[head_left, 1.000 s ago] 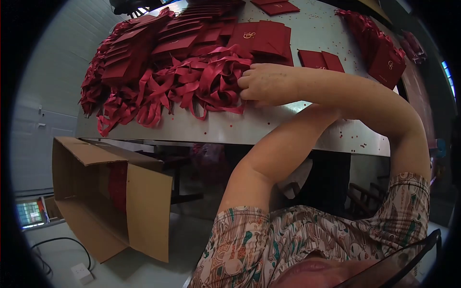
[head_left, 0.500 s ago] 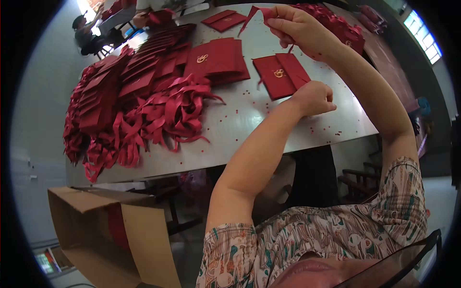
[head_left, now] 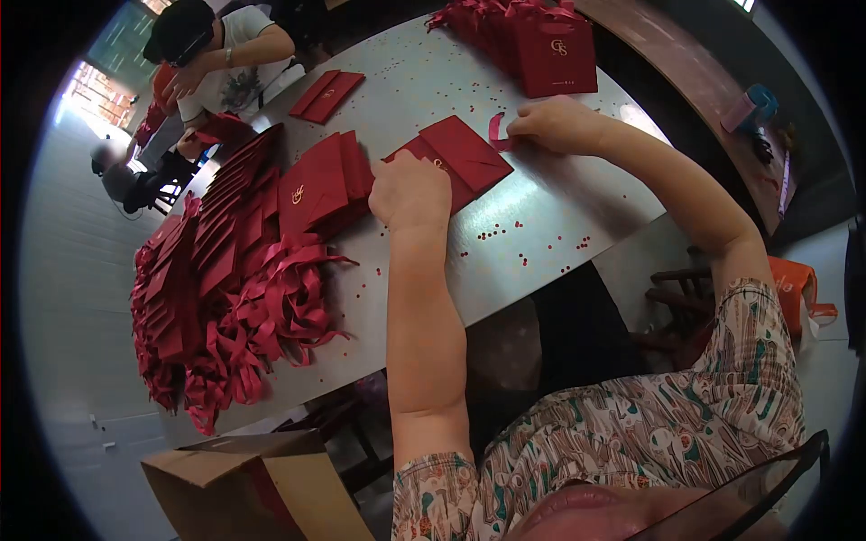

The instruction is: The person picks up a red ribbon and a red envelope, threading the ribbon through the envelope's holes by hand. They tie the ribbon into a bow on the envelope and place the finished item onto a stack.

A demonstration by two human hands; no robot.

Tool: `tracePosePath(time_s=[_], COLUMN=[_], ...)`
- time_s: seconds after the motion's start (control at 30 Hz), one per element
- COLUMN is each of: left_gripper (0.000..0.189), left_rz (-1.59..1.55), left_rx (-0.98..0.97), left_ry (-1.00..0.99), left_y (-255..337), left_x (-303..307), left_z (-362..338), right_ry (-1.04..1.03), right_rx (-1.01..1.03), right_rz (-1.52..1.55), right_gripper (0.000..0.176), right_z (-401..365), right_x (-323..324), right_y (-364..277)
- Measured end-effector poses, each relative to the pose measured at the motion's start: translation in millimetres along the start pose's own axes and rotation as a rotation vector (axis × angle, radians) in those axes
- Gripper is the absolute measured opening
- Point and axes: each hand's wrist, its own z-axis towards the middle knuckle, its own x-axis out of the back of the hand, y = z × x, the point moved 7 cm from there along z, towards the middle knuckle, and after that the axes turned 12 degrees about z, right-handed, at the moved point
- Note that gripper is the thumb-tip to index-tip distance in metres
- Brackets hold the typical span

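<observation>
A flat red paper gift bag [head_left: 474, 153] with a gold logo lies on the metal table, tilted in view. My left hand [head_left: 412, 194] is closed at its left edge, covering part of the logo; what its fingers hold is hidden. To the right of the bag, my right hand [head_left: 557, 124] is pinched on a red ribbon [head_left: 497, 129], whose short loop shows beside the fingertips. Left of my left hand rests a small stack of folded red bags [head_left: 327, 180] with the same logo.
Rows of red bags [head_left: 230, 225] with tangled ribbon handles [head_left: 280, 293] fill the table's left side. Another bag [head_left: 327, 96] lies farther back. Upright bags [head_left: 557, 56] stand at the far right. A person [head_left: 230, 63] works across the table. An open cardboard box [head_left: 316, 478] sits below.
My right hand has come down from its raised position with the ribbon. My left hand has gone from the bag's lower right corner to its left edge. The view has turned.
</observation>
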Motion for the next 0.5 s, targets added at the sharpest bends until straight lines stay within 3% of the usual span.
tracePosePath(time_s=[0.07, 0.13, 0.2, 0.27, 0.43, 0.5], left_gripper=[0.04, 0.041, 0.045, 0.048, 0.042, 0.036], left_rz=[0.039, 0.077, 0.061, 0.044, -0.072, -0.51], left_rx=[-0.015, -0.027, -0.021, -0.002, 0.046, -0.041], left_ry=[-0.006, -0.016, 0.02, 0.029, 0.108, 0.216], left_y=[3.4, 5.0, 5.6, 6.6, 5.2, 0.3], left_x=[-4.2, -10.5, -10.5, -8.3, -3.4, -6.6], left_z=[1.2, 1.6, 3.2, 4.8, 3.5, 11.6], right_ry=[0.054, 0.302, 0.31, 0.174, 0.321, 0.345], right_rx=[-0.04, 0.021, -0.082, -0.294, -0.291, -0.276], right_rz=[0.075, 0.145, 0.17, 0.129, 0.217, 0.257], right_gripper=[0.021, 0.022, 0.026, 0.026, 0.024, 0.024], right_z=[-0.5, 1.6, 16.1, 26.2, 43.6, 46.9], right_x=[-2.8, 14.4, 15.3, 10.1, -7.9, -12.2], right_y=[8.5, 8.1, 8.5, 8.9, 21.3, 32.1])
